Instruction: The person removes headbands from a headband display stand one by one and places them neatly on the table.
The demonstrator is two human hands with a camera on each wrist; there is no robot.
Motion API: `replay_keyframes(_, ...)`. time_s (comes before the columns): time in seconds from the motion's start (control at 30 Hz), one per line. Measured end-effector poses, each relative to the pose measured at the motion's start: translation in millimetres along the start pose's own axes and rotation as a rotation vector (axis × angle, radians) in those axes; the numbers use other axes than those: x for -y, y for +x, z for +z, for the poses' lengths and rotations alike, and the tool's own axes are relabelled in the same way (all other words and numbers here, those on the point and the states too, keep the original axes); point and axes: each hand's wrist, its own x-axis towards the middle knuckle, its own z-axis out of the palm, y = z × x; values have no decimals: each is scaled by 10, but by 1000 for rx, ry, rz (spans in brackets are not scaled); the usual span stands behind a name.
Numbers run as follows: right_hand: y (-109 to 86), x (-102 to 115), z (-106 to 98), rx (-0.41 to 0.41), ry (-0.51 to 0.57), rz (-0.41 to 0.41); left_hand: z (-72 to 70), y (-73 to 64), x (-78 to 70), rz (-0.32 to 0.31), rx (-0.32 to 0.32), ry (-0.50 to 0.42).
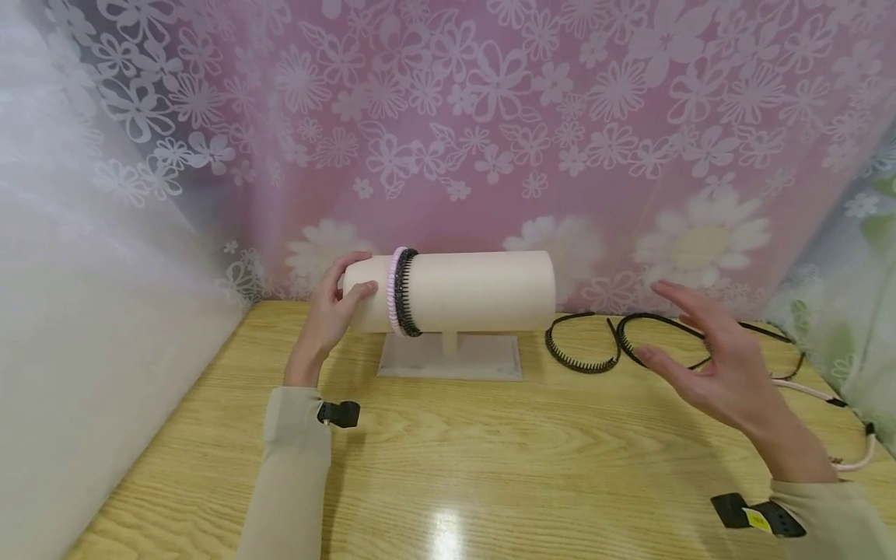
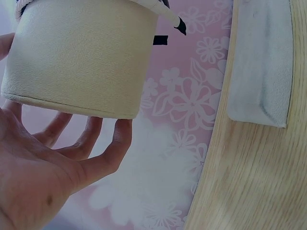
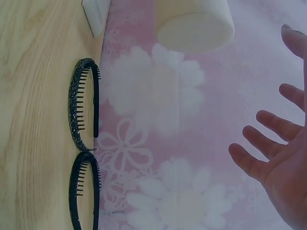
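A cream headband display stand [image 1: 483, 292], a padded horizontal cylinder on a post and flat base [image 1: 448, 365], stands on the table. Around its left part sit a pink ribbed headband [image 1: 394, 299] and, touching its right side, a dark toothed headband [image 1: 406, 303]. My left hand [image 1: 329, 311] grips the cylinder's left end, thumb in front; in the left wrist view its fingertips [image 2: 123, 125] rest against the end's rim. My right hand [image 1: 735, 365] hovers with spread fingers and holds nothing, above several headbands to the right of the stand.
A dark toothed headband [image 1: 581, 365] lies right of the base, with another black headband [image 1: 658, 316] beside it. A pink headband [image 1: 805, 387] lies at the table's right edge. Flowered curtains [image 1: 448, 155] hang behind and at both sides.
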Motion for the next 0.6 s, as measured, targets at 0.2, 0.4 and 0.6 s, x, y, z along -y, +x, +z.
replay_keyframes(0.2, 84, 49, 73, -12, -9, -41, 4, 3, 6, 0, -5, 4)
replay_keyframes(0.4, 177, 93, 135, -2, -11, -56, 7, 6, 13, -3, -7, 5)
replay_keyframes(0.6, 262, 125, 193, -10, 21, -75, 4, 9, 15, 9, -9, 16)
